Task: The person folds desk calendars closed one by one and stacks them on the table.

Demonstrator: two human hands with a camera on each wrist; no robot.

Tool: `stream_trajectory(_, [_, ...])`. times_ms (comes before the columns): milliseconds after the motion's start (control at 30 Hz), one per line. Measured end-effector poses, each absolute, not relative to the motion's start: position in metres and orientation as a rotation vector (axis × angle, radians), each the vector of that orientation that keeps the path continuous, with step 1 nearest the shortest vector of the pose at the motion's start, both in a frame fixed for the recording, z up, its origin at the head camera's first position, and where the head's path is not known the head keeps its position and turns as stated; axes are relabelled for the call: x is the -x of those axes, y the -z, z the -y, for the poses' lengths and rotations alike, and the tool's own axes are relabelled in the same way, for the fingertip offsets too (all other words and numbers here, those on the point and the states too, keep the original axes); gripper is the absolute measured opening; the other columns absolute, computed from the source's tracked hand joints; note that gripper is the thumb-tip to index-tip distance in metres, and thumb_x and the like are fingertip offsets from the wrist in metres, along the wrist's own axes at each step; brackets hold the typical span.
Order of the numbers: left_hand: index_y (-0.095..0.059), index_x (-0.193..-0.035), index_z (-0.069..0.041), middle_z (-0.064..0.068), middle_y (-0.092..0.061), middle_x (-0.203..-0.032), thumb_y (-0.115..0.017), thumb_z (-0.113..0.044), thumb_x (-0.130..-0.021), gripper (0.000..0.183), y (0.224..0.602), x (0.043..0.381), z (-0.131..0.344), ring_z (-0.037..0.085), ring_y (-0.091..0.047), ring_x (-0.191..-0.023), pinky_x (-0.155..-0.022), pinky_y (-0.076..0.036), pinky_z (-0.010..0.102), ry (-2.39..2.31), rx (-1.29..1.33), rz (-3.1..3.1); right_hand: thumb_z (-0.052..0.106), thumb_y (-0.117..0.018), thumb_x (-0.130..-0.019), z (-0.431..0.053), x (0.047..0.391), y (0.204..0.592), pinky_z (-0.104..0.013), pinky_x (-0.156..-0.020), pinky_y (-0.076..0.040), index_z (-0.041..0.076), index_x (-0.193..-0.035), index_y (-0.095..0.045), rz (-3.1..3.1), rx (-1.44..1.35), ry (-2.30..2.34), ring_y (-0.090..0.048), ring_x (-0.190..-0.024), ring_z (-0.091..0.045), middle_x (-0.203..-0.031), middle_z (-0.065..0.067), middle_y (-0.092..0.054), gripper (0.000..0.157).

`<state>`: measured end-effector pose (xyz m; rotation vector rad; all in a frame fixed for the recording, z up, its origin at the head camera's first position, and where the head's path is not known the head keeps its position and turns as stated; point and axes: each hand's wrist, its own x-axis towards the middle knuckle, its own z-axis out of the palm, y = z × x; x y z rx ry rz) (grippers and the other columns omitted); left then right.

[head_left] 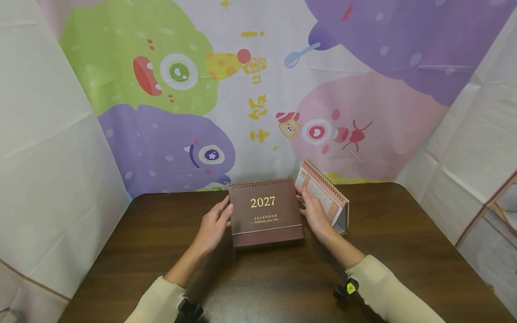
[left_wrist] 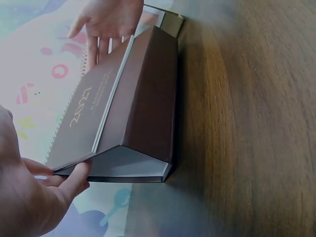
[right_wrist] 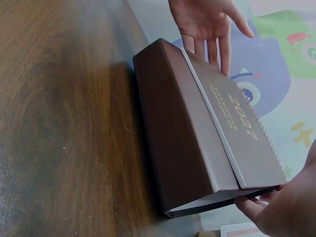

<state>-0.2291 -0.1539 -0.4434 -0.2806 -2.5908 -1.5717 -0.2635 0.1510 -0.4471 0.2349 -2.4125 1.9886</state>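
A brown desk calendar marked 2027 stands tent-like at the back middle of the table, its spiral binding on top. My left hand is at its left side, fingertips at the side edge. At the opposite side is my right hand, its fingers fairly straight and passing partly behind the calendar. In the right wrist view the left thumb is spread away from the cover. The calendar's open triangular end shows in the left wrist view. Some fingertips are hidden behind the cover.
A second, pink-and-white spiral calendar stands just behind the right hand, turned at an angle. The dark wooden table has a cartoon-printed cloth behind it. White fabric walls rise on both sides.
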Motion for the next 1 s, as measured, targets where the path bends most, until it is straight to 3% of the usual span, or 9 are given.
stream_trajectory(133, [-0.042, -0.170, 0.005, 0.034, -0.046, -0.173, -0.050, -0.034, -0.121, 0.063, 0.443, 0.229, 0.154, 0.052, -0.080, -0.120, -0.107, -0.065, 0.055, 1.633, 0.304, 2.564, 0.038, -0.018, -0.125, -0.150, 0.263, 0.447, -0.071, -0.134, -0.036, -0.005, -0.174, -0.033, 2.416, -0.242, -1.991, -0.038, -0.167, -0.053, -0.180, -0.031, -0.035, 0.066])
stream_trajectory(267, [-0.044, -0.170, 0.004, 0.035, -0.046, -0.173, -0.049, -0.052, -0.118, 0.076, 0.457, 0.236, 0.158, 0.052, -0.072, -0.136, -0.108, -0.065, 0.052, 1.636, 0.366, 2.521, 0.036, -0.018, -0.125, -0.148, 0.262, 0.448, -0.071, -0.135, -0.034, -0.006, -0.174, -0.030, 2.416, -0.255, -2.003, -0.034, -0.170, -0.052, -0.182, -0.030, -0.033, 0.066])
stream_trajectory(400, [-0.044, -0.171, 0.000, 0.030, -0.045, -0.176, -0.048, -0.062, -0.116, 0.083, 0.471, 0.246, 0.162, 0.049, -0.051, -0.160, -0.130, -0.046, 0.061, 1.603, 0.368, 2.534, 0.037, -0.018, -0.125, -0.147, 0.262, 0.450, -0.072, -0.135, -0.034, -0.007, -0.174, -0.029, 2.415, -0.270, -2.013, -0.030, -0.172, -0.051, -0.183, -0.030, -0.030, 0.067])
stream_trajectory(500, [-0.042, -0.172, -0.001, 0.028, -0.043, -0.178, -0.048, -0.060, -0.116, 0.082, 0.485, 0.255, 0.164, 0.051, -0.041, -0.166, -0.135, -0.034, 0.069, 1.633, 0.328, 2.565, 0.043, -0.019, -0.124, -0.150, 0.265, 0.459, -0.072, -0.133, -0.036, -0.008, -0.174, -0.028, 2.433, -0.298, -1.983, -0.029, -0.171, -0.053, -0.183, -0.030, -0.029, 0.072])
stream_trajectory(633, [-0.043, -0.173, -0.005, 0.026, -0.048, -0.175, -0.043, -0.061, -0.118, 0.078, 0.524, 0.280, 0.171, 0.048, -0.060, -0.152, -0.114, -0.063, 0.052, 1.596, 0.293, 2.604, 0.049, -0.025, -0.124, -0.156, 0.280, 0.482, -0.065, -0.140, -0.027, -0.004, -0.175, -0.031, 2.447, -0.286, -1.946, -0.028, -0.173, -0.048, -0.184, -0.025, -0.030, 0.074])
stream_trajectory(667, [-0.042, -0.174, -0.005, 0.026, -0.047, -0.176, -0.043, -0.062, -0.118, 0.080, 0.529, 0.282, 0.172, 0.049, -0.061, -0.151, -0.111, -0.064, 0.051, 1.611, 0.303, 2.608, 0.050, -0.027, -0.123, -0.157, 0.285, 0.489, -0.063, -0.141, -0.024, -0.002, -0.175, -0.032, 2.449, -0.275, -1.937, -0.027, -0.173, -0.047, -0.184, -0.023, -0.031, 0.074])
stream_trajectory(733, [-0.041, -0.174, -0.006, 0.024, -0.046, -0.177, -0.041, -0.064, -0.118, 0.080, 0.532, 0.283, 0.171, 0.048, -0.060, -0.152, -0.112, -0.064, 0.051, 1.632, 0.300, 2.617, 0.051, -0.030, -0.123, -0.159, 0.293, 0.500, -0.060, -0.144, -0.017, -0.001, -0.174, -0.034, 2.450, -0.254, -1.942, -0.027, -0.174, -0.044, -0.184, -0.021, -0.032, 0.073])
stream_trajectory(867, [-0.035, -0.175, -0.003, 0.022, -0.037, -0.182, -0.043, -0.067, -0.115, 0.088, 0.523, 0.274, 0.170, 0.047, -0.045, -0.164, -0.125, -0.052, 0.061, 1.761, 0.353, 2.584, 0.052, -0.033, -0.123, -0.161, 0.302, 0.513, -0.057, -0.144, -0.017, 0.003, -0.175, -0.037, 2.458, -0.228, -1.977, -0.028, -0.175, -0.038, -0.184, -0.016, -0.036, 0.071])
stream_trajectory(1000, [-0.038, -0.174, -0.001, 0.019, -0.037, -0.183, -0.039, -0.070, -0.115, 0.091, 0.529, 0.276, 0.171, 0.045, -0.043, -0.167, -0.126, -0.053, 0.055, 1.726, 0.350, 2.603, 0.050, -0.033, -0.123, -0.161, 0.301, 0.515, -0.054, -0.145, -0.019, 0.008, -0.174, -0.041, 2.479, -0.186, -2.005, -0.032, -0.174, -0.034, -0.181, -0.013, -0.042, 0.067])
